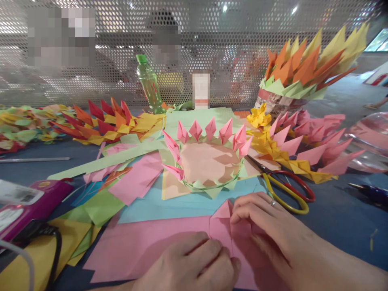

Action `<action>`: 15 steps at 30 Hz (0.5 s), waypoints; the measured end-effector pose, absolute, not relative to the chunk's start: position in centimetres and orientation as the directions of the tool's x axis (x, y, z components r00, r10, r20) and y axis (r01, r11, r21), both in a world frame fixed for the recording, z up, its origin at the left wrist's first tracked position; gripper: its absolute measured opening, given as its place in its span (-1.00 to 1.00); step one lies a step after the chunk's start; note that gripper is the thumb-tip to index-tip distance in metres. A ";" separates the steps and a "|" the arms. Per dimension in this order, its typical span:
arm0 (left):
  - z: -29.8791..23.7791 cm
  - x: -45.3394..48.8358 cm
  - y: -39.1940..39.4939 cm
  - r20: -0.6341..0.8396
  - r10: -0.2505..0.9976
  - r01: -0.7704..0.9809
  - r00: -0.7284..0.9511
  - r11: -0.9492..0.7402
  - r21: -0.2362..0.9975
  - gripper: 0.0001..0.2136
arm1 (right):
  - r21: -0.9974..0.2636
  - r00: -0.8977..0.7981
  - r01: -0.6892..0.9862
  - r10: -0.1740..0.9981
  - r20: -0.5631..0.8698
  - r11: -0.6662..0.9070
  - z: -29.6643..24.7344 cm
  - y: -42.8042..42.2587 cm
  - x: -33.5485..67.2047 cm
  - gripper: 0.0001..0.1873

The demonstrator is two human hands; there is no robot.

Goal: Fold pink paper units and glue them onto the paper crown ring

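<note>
A small piece of pink paper, folded to a point at its top, lies between my hands over larger pink sheets. My left hand is closed, its curled fingers on the lower left part of the folded piece. From the right, my right hand, with a ring on one finger, bends its fingers onto the piece's right edge; its thumb is mostly hidden. Just beyond stands a pale green paper ring with several pink folded points around its far and left sides.
Scissors with red and yellow handles lie beside the ring. Folded pink points and a tall orange-yellow paper piece stand right. A green-capped bottle is behind. A purple power strip sits left. People show behind the perforated screen.
</note>
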State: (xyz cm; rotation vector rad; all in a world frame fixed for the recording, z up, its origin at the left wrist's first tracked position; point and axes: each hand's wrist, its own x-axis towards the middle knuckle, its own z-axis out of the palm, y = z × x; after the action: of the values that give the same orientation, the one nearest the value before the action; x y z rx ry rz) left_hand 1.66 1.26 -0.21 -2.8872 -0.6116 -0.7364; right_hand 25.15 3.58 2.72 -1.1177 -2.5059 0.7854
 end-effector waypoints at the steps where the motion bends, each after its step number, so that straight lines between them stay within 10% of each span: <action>1: -0.2 1.7 1.3 0.480 0.357 0.405 0.801 -0.914 0.005 -0.69 | -0.590 -0.657 0.594 0.753 0.038 0.547 2.7 3.6 25.1 -0.67; 15: -0.4 1.4 1.1 0.483 0.360 0.405 0.799 -0.914 0.011 -0.70 | -0.650 -0.610 0.585 0.791 0.041 0.485 1.6 3.8 25.4 -0.54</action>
State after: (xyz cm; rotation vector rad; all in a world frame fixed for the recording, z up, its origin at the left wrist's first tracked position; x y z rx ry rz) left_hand 1.40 1.07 -0.43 -2.8907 -0.6161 -0.7476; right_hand 25.37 3.76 1.64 -1.1578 -2.3996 0.8602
